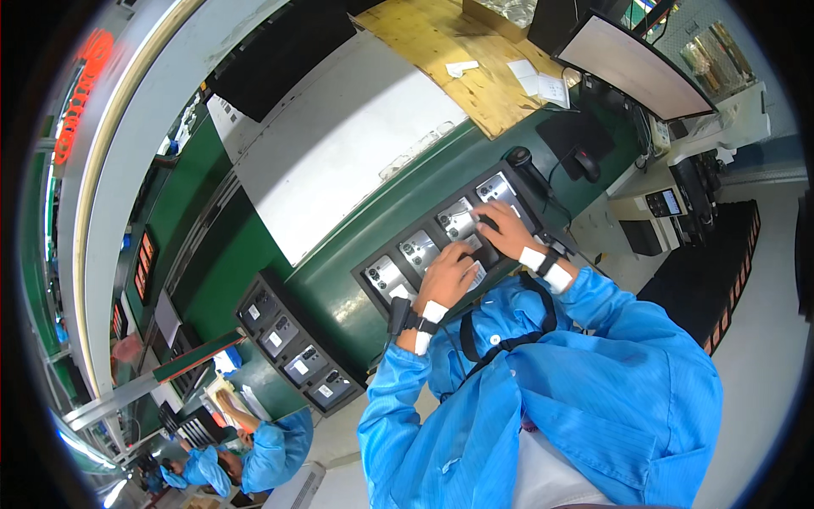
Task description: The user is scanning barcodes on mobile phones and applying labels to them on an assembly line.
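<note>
A black tray (pixel 360 273) with several silver phones lies on the green bench in front of me, their camera sides up. My left hand (pixel 448 276) is over the tray's near side, its fingers bent and drawn together close to a small white label (pixel 473 243). What the fingertips hold, if anything, is too small to make out. Just to the right, my right hand (pixel 506 232) reaches over a silver phone (pixel 458 219), fingers stretched and apart from the thumb. Another phone (pixel 388 278) lies at the tray's left end, and one more (pixel 497 192) at its right end.
A second black tray (pixel 297 343) of dark phones stands left. Beyond lie a white board (pixel 339 144) and a yellow wooden board (pixel 432 42). At right are a barcode scanner (pixel 530 170), a mouse (pixel 587 165), a monitor (pixel 636 68) and a label printer (pixel 649 212). Co-workers (pixel 275 458) sit lower left.
</note>
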Demonstrator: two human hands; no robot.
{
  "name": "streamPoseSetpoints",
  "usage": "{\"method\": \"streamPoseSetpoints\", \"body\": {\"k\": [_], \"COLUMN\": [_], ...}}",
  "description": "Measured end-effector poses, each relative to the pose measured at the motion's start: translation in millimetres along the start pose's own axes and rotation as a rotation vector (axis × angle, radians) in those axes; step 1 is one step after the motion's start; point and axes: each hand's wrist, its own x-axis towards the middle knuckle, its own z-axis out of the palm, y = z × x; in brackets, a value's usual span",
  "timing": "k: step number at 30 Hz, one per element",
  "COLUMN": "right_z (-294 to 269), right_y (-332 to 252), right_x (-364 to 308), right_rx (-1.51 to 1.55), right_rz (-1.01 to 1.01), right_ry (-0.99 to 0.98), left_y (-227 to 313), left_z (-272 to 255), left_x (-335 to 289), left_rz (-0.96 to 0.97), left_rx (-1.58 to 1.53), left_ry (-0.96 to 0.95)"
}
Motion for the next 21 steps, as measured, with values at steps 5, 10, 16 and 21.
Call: {"method": "streamPoseSetpoints", "body": {"k": [5,10,16,21], "right_z": [-20.2,-34.0,-43.0,-39.8], "right_y": [-33.8,-51.7,-63.7,-85.6], "right_x": [-26.1,-22.4,-3.2,16.5], "right_rx": [0.413,0.272,0.424,0.185], "right_rz": [0.048,0.129,0.072,-0.115], "right_ry": [-0.54,-0.41,-0.554,-0.607], "left_y": [6.4,-5.7,-2.5,12.1], "left_z": [-8.5,-19.8,-25.5,-38.1], "left_x": [-13.3,-30.2,-43.7,-34.1], "left_rz": [-0.398,-0.553,-0.494,-0.514], "left_rx": [-0.23,-0.483,-0.501,-0.517], "left_ry": [0.096,0.045,-0.051,-0.173]}}
